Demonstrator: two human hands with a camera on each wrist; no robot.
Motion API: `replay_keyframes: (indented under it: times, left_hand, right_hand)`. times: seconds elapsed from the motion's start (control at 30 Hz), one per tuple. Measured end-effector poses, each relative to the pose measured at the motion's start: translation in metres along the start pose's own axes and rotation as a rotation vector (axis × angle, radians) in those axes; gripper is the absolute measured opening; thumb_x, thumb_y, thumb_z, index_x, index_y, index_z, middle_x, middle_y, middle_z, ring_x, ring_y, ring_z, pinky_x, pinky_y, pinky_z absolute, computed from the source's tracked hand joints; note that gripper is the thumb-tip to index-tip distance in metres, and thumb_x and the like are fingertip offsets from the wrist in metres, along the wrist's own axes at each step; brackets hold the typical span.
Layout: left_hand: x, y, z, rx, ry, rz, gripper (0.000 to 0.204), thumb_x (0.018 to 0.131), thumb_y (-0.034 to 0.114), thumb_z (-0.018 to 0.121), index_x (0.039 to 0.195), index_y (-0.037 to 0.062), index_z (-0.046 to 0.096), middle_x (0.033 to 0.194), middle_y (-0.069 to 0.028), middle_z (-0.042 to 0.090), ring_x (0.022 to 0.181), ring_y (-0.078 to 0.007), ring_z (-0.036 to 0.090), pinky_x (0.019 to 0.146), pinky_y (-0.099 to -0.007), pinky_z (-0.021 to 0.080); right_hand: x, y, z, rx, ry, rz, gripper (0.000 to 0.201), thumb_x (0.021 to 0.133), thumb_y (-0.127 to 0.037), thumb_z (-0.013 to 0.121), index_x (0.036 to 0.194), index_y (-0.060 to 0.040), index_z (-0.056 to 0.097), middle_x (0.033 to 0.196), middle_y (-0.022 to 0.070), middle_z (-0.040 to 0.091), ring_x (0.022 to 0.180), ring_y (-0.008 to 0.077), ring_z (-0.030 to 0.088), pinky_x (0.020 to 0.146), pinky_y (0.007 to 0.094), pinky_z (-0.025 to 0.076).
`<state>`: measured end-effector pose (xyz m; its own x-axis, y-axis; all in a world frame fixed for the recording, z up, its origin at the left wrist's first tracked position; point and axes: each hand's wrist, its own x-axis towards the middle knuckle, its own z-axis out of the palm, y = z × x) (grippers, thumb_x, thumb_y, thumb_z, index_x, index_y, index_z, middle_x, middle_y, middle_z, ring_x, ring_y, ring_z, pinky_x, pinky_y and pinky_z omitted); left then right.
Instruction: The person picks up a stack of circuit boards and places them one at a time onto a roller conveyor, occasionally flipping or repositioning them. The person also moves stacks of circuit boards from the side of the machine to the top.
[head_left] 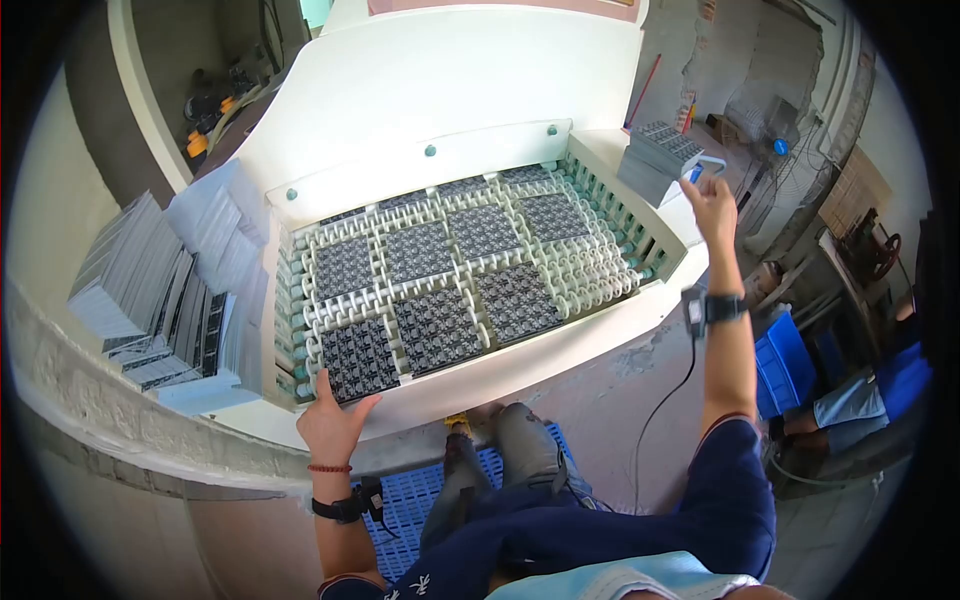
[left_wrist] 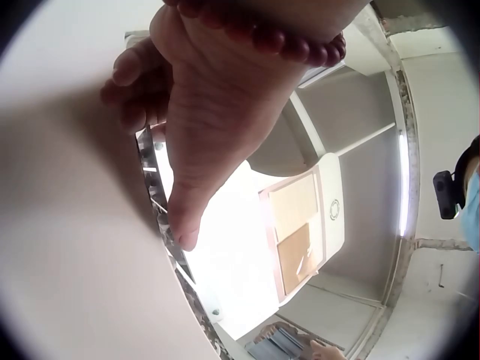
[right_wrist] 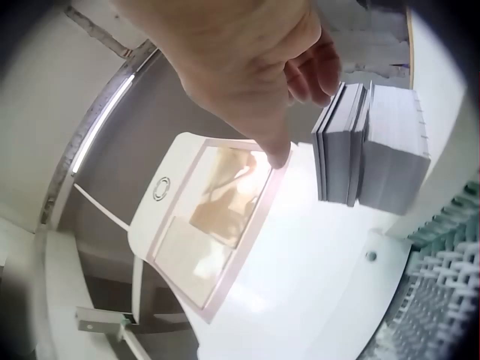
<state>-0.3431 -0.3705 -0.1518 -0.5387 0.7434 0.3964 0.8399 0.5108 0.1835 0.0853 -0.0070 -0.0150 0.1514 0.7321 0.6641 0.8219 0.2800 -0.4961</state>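
Dark patterned panels (head_left: pixel 437 328) lie in rows on the white rollers of a machine. At the front-left panel (head_left: pixel 360 360), my left hand (head_left: pixel 332 425) has thumb and index finger spread along its near left corner. The left wrist view shows the left hand (left_wrist: pixel 214 120) against the panel's thin edge (left_wrist: pixel 154 184), thumb on one side, bent fingers on the other. My right hand (head_left: pixel 713 208) is raised near the stack (head_left: pixel 660 160) on the right ledge. In the right wrist view, the right hand (right_wrist: pixel 251 71) has loosely bent fingers, holding nothing, beside the stack (right_wrist: pixel 367 150).
Tall stacks of panels (head_left: pixel 135 265) stand left of the rollers. A raised white cover (head_left: pixel 440 90) rises behind them. Below are a blue slatted mat (head_left: pixel 405 510) and my legs. A blue crate (head_left: pixel 790 365) and another person's legs (head_left: pixel 850 405) are at the right.
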Motion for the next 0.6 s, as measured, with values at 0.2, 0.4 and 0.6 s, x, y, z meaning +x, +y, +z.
replay_keyframes:
  times: [0.2, 0.4, 0.6]
  left_hand:
    - [0.0, 0.0, 0.001, -0.006, 0.055, 0.031, 0.092, 0.056, 0.062, 0.067, 0.118, -0.0024, 0.043, 0.054, -0.0118, 0.056, 0.048, -0.0272, 0.057, 0.044, -0.0339, 0.044]
    - [-0.005, -0.012, -0.002, -0.112, -0.056, -0.034, 0.091, 0.057, 0.056, 0.071, 0.123, 0.0018, 0.04, 0.053, -0.0065, 0.053, 0.048, -0.0242, 0.055, 0.047, -0.033, 0.044]
    - [-0.009, -0.013, -0.005, -0.171, -0.017, -0.014, 0.088, 0.058, 0.048, 0.075, 0.124, 0.0022, 0.039, 0.049, -0.0029, 0.05, 0.045, -0.0203, 0.052, 0.046, -0.0308, 0.042]
  right_hand:
    - [0.069, -0.018, 0.016, -0.157, -0.304, 0.129, 0.089, 0.059, -0.046, 0.074, 0.118, 0.0098, 0.038, 0.085, 0.0198, 0.06, 0.066, 0.0224, 0.062, 0.051, 0.029, 0.051]
    - [0.089, 0.024, 0.019, 0.254, -0.416, 0.331, 0.076, 0.062, -0.027, 0.078, 0.116, 0.0095, 0.04, 0.078, 0.0131, 0.058, 0.062, 0.0177, 0.059, 0.05, 0.0272, 0.052]
    - [0.103, 0.04, 0.018, 0.68, -0.51, 0.632, 0.049, 0.064, -0.022, 0.078, 0.096, 0.0061, 0.053, 0.08, 0.0127, 0.056, 0.063, 0.017, 0.058, 0.055, 0.0283, 0.054]
